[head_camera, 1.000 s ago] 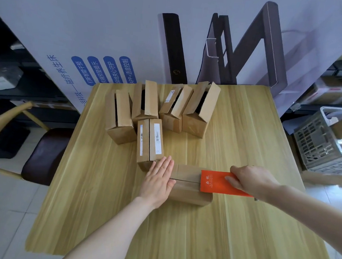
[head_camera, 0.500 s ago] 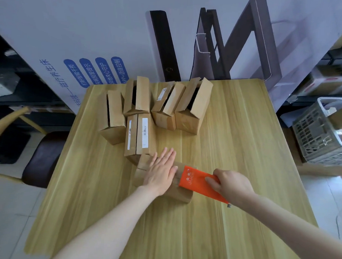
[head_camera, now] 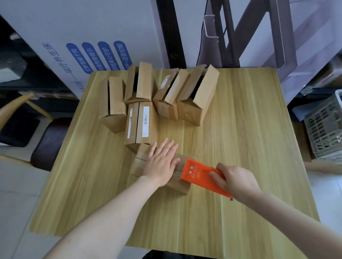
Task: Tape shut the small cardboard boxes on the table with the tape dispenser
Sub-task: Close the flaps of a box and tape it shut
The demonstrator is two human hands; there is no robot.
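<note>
Your left hand (head_camera: pixel 161 164) lies flat with straight fingers on the near box (head_camera: pixel 178 186), which sits about mid-table and touches the labelled box (head_camera: pixel 141 124) behind it. Your right hand (head_camera: pixel 236 181) grips the orange tape dispenser (head_camera: pixel 197 173). Its front edge rests on the near box's right end, just beside your left thumb.

The table (head_camera: pixel 244 153) has bare wood all along its right side and between the near box and the front edge. On the left, the boxes stand closer to the edge.

The labelled box has its flaps folded down. Around it, toward the far edge, 4 open boxes (head_camera: pixel 197 99) stand with flaps up. Their insides are dark, so you cannot tell what they hold. A grey basket (head_camera: pixel 328 129) stands off the table's right side, its contents too unclear to name. A chair (head_camera: pixel 8 111) sits off the left edge.
</note>
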